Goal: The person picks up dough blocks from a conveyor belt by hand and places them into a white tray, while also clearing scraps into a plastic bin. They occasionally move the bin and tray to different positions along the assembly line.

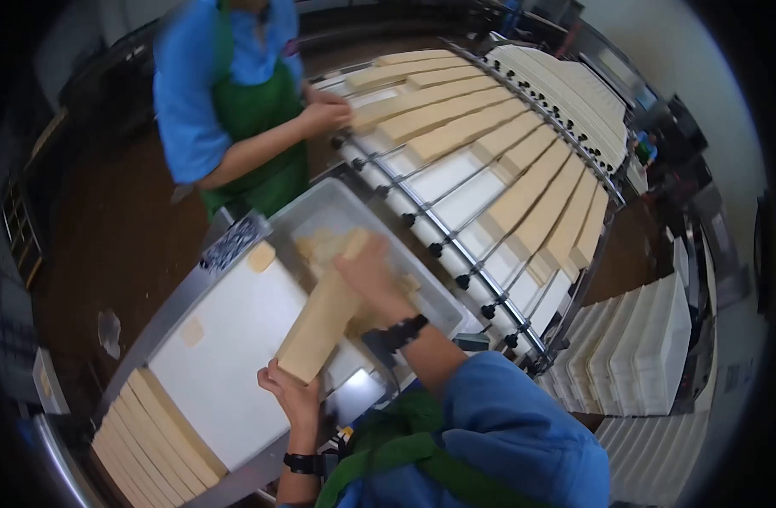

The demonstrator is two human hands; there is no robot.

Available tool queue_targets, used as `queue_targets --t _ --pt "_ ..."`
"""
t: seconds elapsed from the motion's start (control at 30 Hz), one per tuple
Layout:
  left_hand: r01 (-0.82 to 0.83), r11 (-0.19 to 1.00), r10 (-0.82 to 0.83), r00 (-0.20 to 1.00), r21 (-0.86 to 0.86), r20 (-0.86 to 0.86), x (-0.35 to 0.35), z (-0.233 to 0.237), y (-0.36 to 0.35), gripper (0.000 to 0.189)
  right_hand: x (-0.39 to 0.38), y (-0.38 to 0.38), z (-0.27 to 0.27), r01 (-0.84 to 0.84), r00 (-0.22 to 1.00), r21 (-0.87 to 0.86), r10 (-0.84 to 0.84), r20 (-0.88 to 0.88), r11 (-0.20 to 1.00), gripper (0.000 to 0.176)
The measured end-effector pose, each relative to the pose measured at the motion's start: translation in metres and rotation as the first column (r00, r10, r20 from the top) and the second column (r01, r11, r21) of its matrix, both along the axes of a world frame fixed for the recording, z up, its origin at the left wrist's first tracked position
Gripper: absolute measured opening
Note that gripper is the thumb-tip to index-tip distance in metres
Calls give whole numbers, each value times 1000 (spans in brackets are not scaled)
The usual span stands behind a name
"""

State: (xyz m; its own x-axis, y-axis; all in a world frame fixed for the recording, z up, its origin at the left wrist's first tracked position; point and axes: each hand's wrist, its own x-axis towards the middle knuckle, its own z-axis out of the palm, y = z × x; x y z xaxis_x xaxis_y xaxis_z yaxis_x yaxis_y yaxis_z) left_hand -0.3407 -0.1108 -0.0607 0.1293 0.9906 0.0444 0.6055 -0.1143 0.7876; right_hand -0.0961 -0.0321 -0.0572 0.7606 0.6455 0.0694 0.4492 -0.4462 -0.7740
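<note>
A long pale tan slab point(318, 326) lies tilted over the white board point(231, 347), its far end over a clear tub point(337, 203). My left hand point(288, 391) grips the slab's near end from below. My right hand point(367, 273) holds its far end at the tub, where several small pale pieces point(320, 245) lie.
A slatted rack point(481, 169) carries several long tan slabs. A co-worker in a blue shirt and green apron point(235, 93) handles slabs at its far end. More slabs point(151, 440) are stacked at the board's near left. White trays point(642, 347) are stacked on the right.
</note>
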Motion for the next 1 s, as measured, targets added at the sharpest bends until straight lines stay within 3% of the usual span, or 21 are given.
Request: queue_targets --t 0.1,0.2,0.3,0.4,0.53,0.63,0.7,0.73,0.77,0.9,1.0 --pt "163 983 -160 986 82 -44 65 32 8 77 78 -41 56 154 987 22 -153 -40 988 71" --pt "279 931 -296 954 235 38 130 57 15 76 151 -62 77 301 943 29 -293 -161 953 70" --pt "379 874 -403 915 304 19 188 84 22 74 220 -70 78 363 927 -112 -371 -61 925 68" --pt "508 818 -543 837 271 70 226 77 41 70 293 -74 59 269 961 -427 -212 176 864 62" --pt "656 753 -635 707 45 311 263 64 57 62 372 -74 39 130 981 -585 -19 192 801 56" --pt "689 725 -627 670 -19 396 286 58 56 60 402 -73 37 172 976 -573 -59 211 801 53" --pt "676 736 -654 695 37 300 298 48 57 58 419 -73 39 169 977 -588 -55 207 791 53" --pt "669 740 -661 707 63 252 303 47 56 58 426 -72 36 141 981 -582 -33 192 801 53" --pt "664 748 -624 701 3 346 307 45 52 56 430 -73 33 111 985 -578 -11 175 808 53" --pt "655 755 -607 715 -30 346 317 41 53 52 435 -78 39 -28 996 -581 73 55 813 54" --pt "662 749 -629 703 17 333 327 24 61 51 447 -71 18 132 990 -554 -77 122 822 57"
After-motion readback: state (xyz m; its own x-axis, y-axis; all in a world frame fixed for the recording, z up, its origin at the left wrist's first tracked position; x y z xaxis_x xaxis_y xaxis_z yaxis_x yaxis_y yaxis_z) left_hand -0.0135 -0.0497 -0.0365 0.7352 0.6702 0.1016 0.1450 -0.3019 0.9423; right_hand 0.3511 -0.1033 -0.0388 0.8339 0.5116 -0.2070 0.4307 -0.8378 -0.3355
